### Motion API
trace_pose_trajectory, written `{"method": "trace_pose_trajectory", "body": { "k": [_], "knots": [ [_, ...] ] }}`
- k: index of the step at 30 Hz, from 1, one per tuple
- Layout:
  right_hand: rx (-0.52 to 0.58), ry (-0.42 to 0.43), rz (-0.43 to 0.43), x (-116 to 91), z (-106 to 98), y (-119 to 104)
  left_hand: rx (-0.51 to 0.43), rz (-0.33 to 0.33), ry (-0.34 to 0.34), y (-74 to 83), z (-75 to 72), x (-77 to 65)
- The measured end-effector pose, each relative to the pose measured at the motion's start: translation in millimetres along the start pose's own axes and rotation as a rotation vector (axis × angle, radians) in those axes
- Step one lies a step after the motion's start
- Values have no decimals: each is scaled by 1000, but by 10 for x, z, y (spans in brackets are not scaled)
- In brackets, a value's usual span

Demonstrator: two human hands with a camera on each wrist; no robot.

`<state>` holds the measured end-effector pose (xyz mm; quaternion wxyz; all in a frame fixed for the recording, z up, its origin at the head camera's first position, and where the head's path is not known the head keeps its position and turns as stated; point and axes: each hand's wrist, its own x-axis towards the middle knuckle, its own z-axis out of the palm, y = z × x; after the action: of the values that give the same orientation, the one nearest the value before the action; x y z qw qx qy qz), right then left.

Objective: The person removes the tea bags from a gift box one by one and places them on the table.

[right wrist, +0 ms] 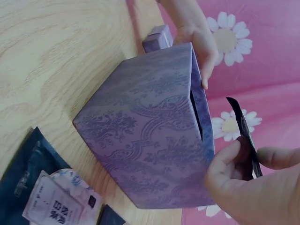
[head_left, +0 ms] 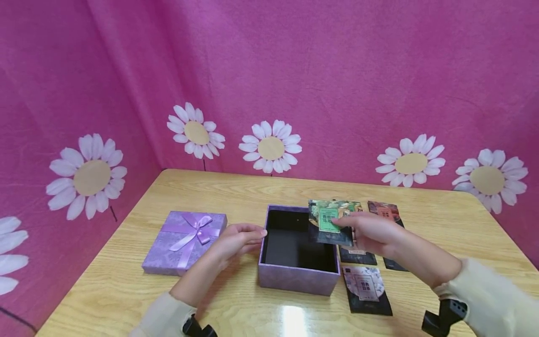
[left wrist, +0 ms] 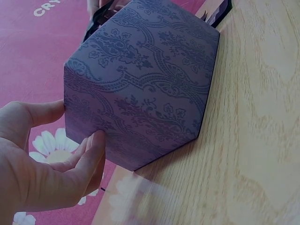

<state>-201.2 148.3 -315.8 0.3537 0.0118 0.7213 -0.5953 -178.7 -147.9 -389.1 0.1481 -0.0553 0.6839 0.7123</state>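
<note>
In the head view, an open purple gift box (head_left: pixel 296 279) with a dark inside stands mid-table. My left hand (head_left: pixel 241 239) holds its left side, thumb at the rim and fingers against the patterned outer wall (left wrist: pixel 154 89). My right hand (head_left: pixel 375 230) pinches a black tea sachet with a green label (head_left: pixel 328 220) between thumb and fingers, over the box's right rim. Edge-on, that sachet shows as a thin dark strip in the right wrist view. A tea sachet with a lilac label (head_left: pixel 366 288) lies right of the box; another sachet (head_left: pixel 358 257) is partly hidden under my right hand.
The purple lid with a ribbon bow (head_left: pixel 189 241) lies on the wooden table (head_left: pixel 105 281) to the left. A red-labelled sachet (head_left: pixel 384 209) lies at the far right, partly covered by my hand. A pink flowered cloth (head_left: pixel 337 93) hangs behind the table.
</note>
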Motion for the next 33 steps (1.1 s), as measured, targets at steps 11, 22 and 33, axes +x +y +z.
{"method": "trace_pose_trajectory", "body": {
  "k": [11,22,33],
  "knots": [
    [61,40,-13,-56,-324,346,-4,7,-8,1,15,14],
    [240,-1,-48,-145,-649,718,-8,16,-14,2,-13,-3],
    [207,87,0,-265,-966,964,-19,9,-14,-2,-12,6]
  ]
}}
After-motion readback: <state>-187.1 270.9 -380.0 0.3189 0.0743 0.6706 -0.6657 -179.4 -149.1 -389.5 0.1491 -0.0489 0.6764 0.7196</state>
